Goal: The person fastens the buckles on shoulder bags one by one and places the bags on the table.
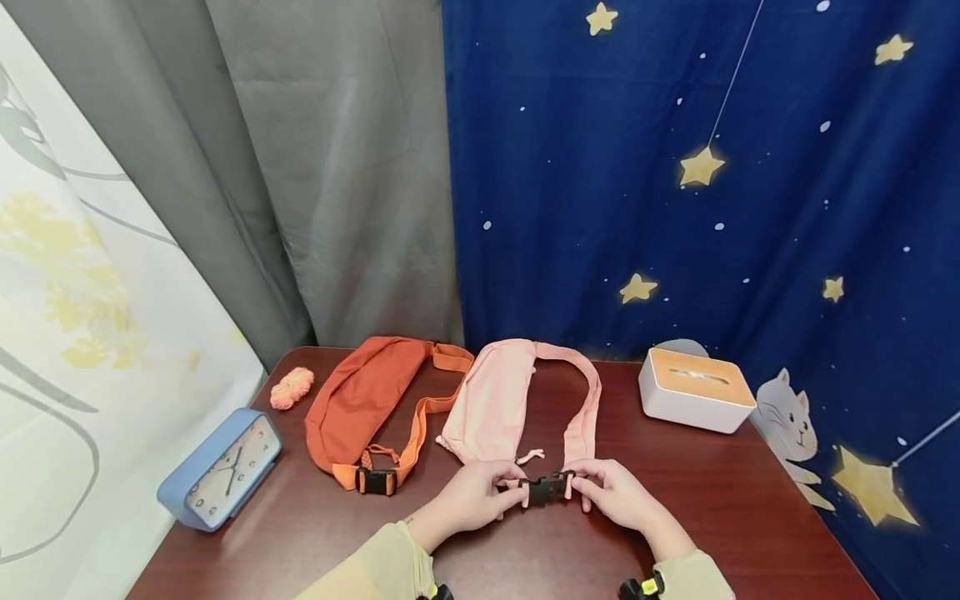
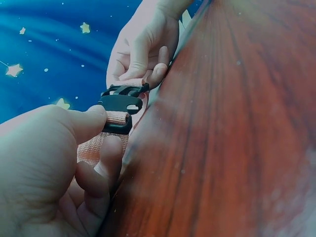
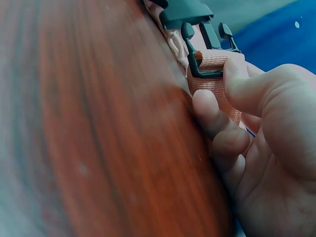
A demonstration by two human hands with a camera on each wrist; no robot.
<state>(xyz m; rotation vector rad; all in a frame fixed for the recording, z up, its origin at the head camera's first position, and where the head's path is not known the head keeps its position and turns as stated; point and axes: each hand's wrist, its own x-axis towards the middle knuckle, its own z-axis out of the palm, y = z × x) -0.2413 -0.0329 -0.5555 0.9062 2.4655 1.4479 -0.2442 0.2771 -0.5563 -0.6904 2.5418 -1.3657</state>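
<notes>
A pink waist bag (image 1: 489, 400) lies on the table, its strap (image 1: 587, 400) curving round on the right toward me. In front of it my left hand (image 1: 476, 497) pinches the socket half (image 2: 118, 102) of a black side-release buckle between thumb and fingers. My right hand (image 1: 621, 493) pinches the pink webbing at the pronged half (image 3: 210, 36). In the right wrist view, the prongs point at the socket and stand outside it, right at its mouth. Left of the pink bag is an orange waist bag (image 1: 363, 404) with its black buckle (image 1: 377, 481) fastened.
A blue clock (image 1: 225, 471) stands at the left table edge, with a peach scrunchie (image 1: 292, 388) behind it. At the back right sits a white tissue box (image 1: 693, 404) with a wooden top. Grey and star-printed blue curtains (image 1: 562, 208) hang behind the brown table (image 1: 720, 508).
</notes>
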